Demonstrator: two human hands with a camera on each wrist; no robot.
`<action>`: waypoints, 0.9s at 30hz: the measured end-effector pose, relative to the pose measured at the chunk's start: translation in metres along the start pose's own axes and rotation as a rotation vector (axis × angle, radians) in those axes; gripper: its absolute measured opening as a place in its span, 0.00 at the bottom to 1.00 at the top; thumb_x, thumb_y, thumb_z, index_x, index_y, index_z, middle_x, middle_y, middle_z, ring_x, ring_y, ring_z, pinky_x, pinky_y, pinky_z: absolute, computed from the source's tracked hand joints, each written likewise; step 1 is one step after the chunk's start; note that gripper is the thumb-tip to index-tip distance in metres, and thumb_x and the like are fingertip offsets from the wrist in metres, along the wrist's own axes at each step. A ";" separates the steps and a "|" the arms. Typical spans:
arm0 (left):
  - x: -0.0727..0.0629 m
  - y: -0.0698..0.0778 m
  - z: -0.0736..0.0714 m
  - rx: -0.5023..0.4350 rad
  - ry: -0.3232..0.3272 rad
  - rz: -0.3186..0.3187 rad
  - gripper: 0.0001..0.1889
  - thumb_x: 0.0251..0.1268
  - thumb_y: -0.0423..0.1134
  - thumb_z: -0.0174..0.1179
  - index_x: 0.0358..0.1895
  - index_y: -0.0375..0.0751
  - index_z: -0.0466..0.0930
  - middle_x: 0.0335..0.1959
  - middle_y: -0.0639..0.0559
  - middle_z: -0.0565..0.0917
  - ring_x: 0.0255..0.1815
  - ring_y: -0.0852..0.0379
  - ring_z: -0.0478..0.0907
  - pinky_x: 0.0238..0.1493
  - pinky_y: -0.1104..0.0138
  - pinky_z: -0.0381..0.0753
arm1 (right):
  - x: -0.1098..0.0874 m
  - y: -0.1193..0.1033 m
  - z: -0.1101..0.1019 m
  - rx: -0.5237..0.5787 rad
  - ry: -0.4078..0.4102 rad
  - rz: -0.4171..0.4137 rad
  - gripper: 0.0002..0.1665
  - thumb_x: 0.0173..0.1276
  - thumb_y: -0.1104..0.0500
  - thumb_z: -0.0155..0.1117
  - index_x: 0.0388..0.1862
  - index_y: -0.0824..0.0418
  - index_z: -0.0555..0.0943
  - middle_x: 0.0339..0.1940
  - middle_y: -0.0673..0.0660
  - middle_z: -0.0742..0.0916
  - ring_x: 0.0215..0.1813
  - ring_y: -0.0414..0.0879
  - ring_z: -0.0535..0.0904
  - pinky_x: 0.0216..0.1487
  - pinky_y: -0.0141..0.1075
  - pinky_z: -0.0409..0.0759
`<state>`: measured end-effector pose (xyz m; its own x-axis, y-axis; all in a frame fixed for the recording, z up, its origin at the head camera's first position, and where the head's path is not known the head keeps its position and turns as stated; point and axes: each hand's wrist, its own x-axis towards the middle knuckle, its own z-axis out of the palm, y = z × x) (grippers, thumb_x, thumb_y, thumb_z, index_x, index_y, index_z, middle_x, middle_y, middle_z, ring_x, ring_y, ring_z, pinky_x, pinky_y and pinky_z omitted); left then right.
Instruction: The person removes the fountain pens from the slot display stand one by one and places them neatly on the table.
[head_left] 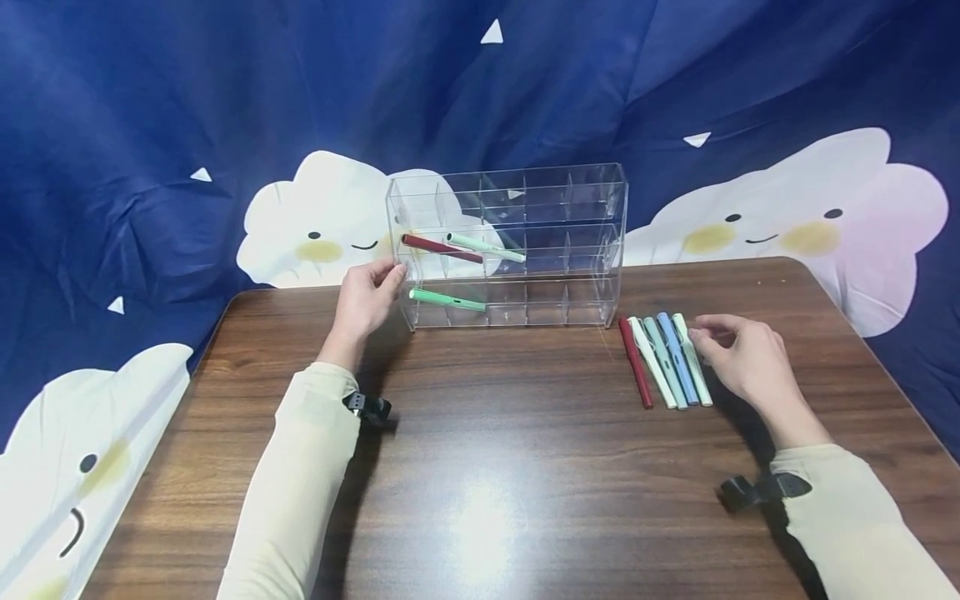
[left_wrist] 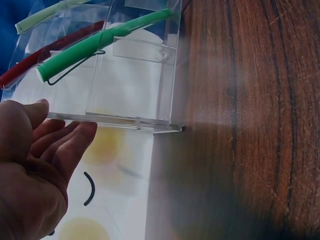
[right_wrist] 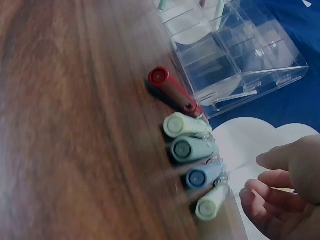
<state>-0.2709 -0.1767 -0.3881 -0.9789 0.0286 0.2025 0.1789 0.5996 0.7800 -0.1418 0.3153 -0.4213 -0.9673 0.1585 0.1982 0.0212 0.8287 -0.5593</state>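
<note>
A clear plastic tiered rack (head_left: pixel 551 312) stands toward the back of the table. My left hand (head_left: pixel 367 298) holds its left side edge, thumb at the front and fingers along the outside wall. Across the middle tier lie a dark red pen (head_left: pixel 442 247) and a pale green pen (head_left: pixel 486 247); a bright green pen (left_wrist: pixel 75 56) lies in the bottom tier. My right hand (head_left: pixel 742 354) hovers beside a row of pens, fingers loosely bent and holding nothing. Closest to it is a pale green pen (right_wrist: pixel 212 202), then blue (right_wrist: pixel 202 175), teal (right_wrist: pixel 192 149), whitish (right_wrist: pixel 185 125) and dark red (right_wrist: pixel 172 90) ones.
The brown wood-grain table (head_left: pixel 480 450) runs under everything. Right behind it hangs a dark blue curtain (head_left: pixel 525 83) with smiling white clouds. Each wrist wears a small black camera, such as the left one (head_left: pixel 367 407).
</note>
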 end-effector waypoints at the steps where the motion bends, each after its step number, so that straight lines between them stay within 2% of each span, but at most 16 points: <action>1: 0.000 0.000 0.000 -0.002 -0.002 -0.002 0.16 0.84 0.41 0.59 0.56 0.32 0.89 0.42 0.34 0.92 0.35 0.57 0.81 0.35 0.74 0.77 | 0.000 -0.001 0.000 0.007 0.012 -0.005 0.20 0.79 0.53 0.65 0.58 0.68 0.87 0.44 0.70 0.92 0.40 0.49 0.84 0.44 0.40 0.73; 5: 0.000 0.001 0.002 -0.012 -0.014 -0.024 0.16 0.84 0.41 0.59 0.58 0.33 0.88 0.45 0.35 0.92 0.39 0.52 0.84 0.37 0.73 0.79 | 0.001 -0.005 0.001 0.047 0.040 -0.022 0.20 0.79 0.54 0.65 0.59 0.68 0.87 0.45 0.69 0.92 0.35 0.20 0.72 0.43 0.33 0.71; 8: 0.001 0.001 0.002 -0.025 -0.021 -0.039 0.17 0.84 0.41 0.59 0.61 0.33 0.87 0.47 0.34 0.92 0.42 0.49 0.85 0.39 0.72 0.80 | 0.001 -0.007 0.001 0.081 0.052 -0.036 0.21 0.80 0.54 0.65 0.60 0.68 0.87 0.46 0.71 0.92 0.34 0.12 0.67 0.43 0.32 0.71; 18: 0.001 0.001 0.000 -0.031 -0.025 -0.036 0.17 0.85 0.40 0.57 0.62 0.31 0.86 0.52 0.34 0.92 0.45 0.47 0.87 0.41 0.74 0.81 | 0.005 -0.018 0.000 0.128 0.062 -0.094 0.19 0.79 0.55 0.66 0.60 0.66 0.87 0.46 0.70 0.92 0.35 0.15 0.70 0.41 0.27 0.71; 27: 0.000 0.000 0.000 -0.016 -0.016 -0.028 0.16 0.85 0.40 0.58 0.58 0.31 0.88 0.42 0.35 0.91 0.36 0.56 0.80 0.37 0.73 0.78 | 0.010 -0.032 -0.003 0.178 0.128 -0.165 0.17 0.78 0.58 0.68 0.59 0.64 0.88 0.44 0.67 0.92 0.34 0.17 0.72 0.39 0.19 0.69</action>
<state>-0.2711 -0.1769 -0.3876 -0.9849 0.0254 0.1712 0.1533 0.5875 0.7946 -0.1516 0.2922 -0.3992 -0.9137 0.1053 0.3924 -0.1898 0.7433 -0.6415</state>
